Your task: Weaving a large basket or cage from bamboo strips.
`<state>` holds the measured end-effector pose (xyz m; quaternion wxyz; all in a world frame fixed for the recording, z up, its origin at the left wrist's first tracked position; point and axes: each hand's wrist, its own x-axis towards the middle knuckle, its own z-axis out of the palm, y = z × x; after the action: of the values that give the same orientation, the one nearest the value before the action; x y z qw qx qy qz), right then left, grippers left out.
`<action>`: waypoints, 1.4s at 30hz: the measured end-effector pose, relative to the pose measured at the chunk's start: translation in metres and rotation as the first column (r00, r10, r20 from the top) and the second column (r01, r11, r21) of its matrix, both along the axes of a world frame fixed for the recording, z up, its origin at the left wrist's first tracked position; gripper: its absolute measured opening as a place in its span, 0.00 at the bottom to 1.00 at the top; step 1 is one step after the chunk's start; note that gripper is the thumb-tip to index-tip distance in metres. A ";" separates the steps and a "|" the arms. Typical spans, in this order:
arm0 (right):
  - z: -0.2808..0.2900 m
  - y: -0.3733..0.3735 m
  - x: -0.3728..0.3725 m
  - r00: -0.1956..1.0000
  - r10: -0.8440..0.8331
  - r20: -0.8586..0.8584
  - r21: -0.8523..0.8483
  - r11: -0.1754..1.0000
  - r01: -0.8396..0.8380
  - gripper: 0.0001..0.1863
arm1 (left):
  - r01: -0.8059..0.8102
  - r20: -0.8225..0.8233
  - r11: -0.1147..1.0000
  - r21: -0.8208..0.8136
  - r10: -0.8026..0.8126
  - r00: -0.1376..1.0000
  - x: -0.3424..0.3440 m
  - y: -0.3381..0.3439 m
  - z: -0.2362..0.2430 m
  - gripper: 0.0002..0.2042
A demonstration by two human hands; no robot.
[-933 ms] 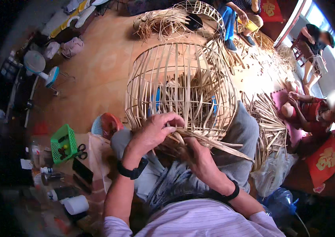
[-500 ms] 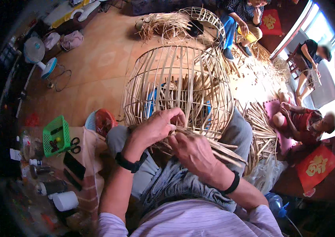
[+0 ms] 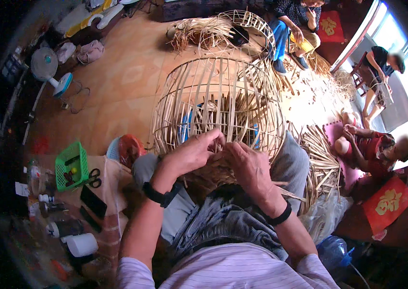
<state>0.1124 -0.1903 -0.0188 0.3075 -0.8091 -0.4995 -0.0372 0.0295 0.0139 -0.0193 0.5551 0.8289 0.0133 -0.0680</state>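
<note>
A large open-ribbed woven basket frame (image 3: 221, 86) of pale strips stands between my knees. At its near edge, both hands meet with fingers bent and closed. My left hand (image 3: 197, 151) pinches at the rim, thumb and forefinger together. Close beside it, my right hand (image 3: 250, 166) has its fingertips pressed on the same spot. Brown dried strips (image 3: 218, 171) bunch beneath and between the hands, and a few ends stick out past the right wrist. What exactly lies in the fingertips is hidden by the fingers.
Loose strips (image 3: 322, 164) lie in a heap at the right. On the left are a green plastic basket (image 3: 71, 166), scissors (image 3: 95, 178) and a fan (image 3: 45, 65). Several people sit at the right and far side. Another frame (image 3: 252, 24) lies at the back.
My right hand has moved up and slightly right, closer to the rim, with its fingers tucked in. The strips under it have shifted. My left hand stays nearly in place.
</note>
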 end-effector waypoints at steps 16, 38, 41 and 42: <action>-0.023 -0.009 -0.019 0.973 -0.071 -0.217 0.087 0.992 0.092 0.10 | -0.042 -0.122 0.975 0.219 0.070 0.990 0.006 -0.007 0.018 0.11; -0.026 -0.023 -0.011 0.970 0.032 -0.239 0.050 0.999 -0.021 0.16 | -0.140 -0.072 0.674 0.725 0.278 0.958 0.016 -0.052 0.036 0.11; -0.032 -0.022 -0.011 0.971 0.017 -0.237 0.093 0.996 0.005 0.15 | -0.035 -0.145 0.808 0.588 0.148 0.978 0.020 -0.036 0.047 0.12; -0.034 -0.016 -0.012 0.971 0.003 -0.238 0.022 1.000 0.003 0.12 | 0.019 -0.199 0.844 0.536 0.104 0.975 0.020 -0.027 0.053 0.12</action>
<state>0.1001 -0.2064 -0.0529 0.3744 -0.8042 -0.4585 0.0545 0.0499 -0.0133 0.0334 0.2988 0.9373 0.1112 -0.1405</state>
